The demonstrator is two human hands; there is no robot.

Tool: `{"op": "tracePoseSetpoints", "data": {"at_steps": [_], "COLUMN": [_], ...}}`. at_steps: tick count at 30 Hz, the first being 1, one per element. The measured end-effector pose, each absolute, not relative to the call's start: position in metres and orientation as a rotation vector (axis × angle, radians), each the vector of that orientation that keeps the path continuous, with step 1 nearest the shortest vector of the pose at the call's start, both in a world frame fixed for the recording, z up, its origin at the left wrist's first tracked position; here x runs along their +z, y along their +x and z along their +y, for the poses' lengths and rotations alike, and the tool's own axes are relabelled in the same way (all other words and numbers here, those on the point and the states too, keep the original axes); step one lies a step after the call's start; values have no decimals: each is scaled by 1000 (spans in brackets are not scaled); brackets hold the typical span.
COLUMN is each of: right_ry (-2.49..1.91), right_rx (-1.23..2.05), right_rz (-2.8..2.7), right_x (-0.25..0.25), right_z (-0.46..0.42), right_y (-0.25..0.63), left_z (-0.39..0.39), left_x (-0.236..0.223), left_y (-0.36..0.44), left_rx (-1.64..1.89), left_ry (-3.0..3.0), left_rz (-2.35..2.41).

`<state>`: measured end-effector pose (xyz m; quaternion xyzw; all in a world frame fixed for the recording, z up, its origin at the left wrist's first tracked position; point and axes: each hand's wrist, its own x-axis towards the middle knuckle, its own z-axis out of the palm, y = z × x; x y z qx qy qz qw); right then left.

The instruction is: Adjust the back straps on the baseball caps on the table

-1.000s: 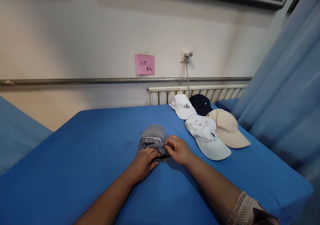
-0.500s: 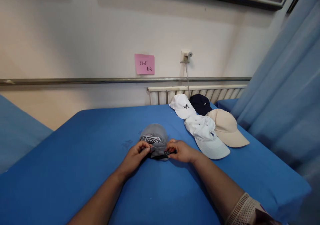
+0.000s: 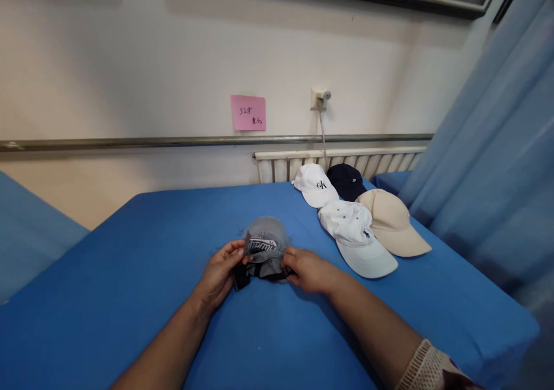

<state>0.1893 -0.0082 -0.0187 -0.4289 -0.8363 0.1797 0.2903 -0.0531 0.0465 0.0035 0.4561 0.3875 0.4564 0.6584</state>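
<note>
A grey baseball cap (image 3: 265, 234) with white lettering lies on the blue-covered bed (image 3: 142, 297) in front of me. My left hand (image 3: 222, 267) pinches the cap's left edge between thumb and fingers. Beside that hand a black strap (image 3: 241, 277) hangs loose from the near side of the cap. At the right edge, my right hand (image 3: 308, 269) is closed on the cap, its fingertips partly hidden. The dark inside of the cap shows between both hands.
To the right lie a white cap (image 3: 315, 183), a navy cap (image 3: 346, 181), a pale cap (image 3: 352, 231) and a beige cap (image 3: 387, 220). Behind the bed are a radiator (image 3: 277, 168) and a metal rail (image 3: 173, 142). A blue curtain (image 3: 489, 176) hangs at the right.
My left hand has gone from lying over the cap's near edge to gripping its left side. The black strap now hangs out there. My right hand has stayed at the right edge.
</note>
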Motion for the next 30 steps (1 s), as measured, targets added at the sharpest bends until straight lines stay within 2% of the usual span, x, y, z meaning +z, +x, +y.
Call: {"op": "tracePoseSetpoints", "data": {"at_steps": [12, 22, 30], "right_ry": [-1195, -996, -977], "right_rx": [436, 429, 416], "right_rz": [-2207, -1686, -1691], "right_x": [-24, -18, -22], "right_z": [-7, -8, -12], "right_y": [184, 175, 165], "left_z": [46, 33, 27], "left_x": [4, 8, 4], "left_y": [-54, -47, -43], "left_rx": [949, 860, 747], "left_ry": [1025, 1185, 1309], "left_rz": [907, 957, 963]}}
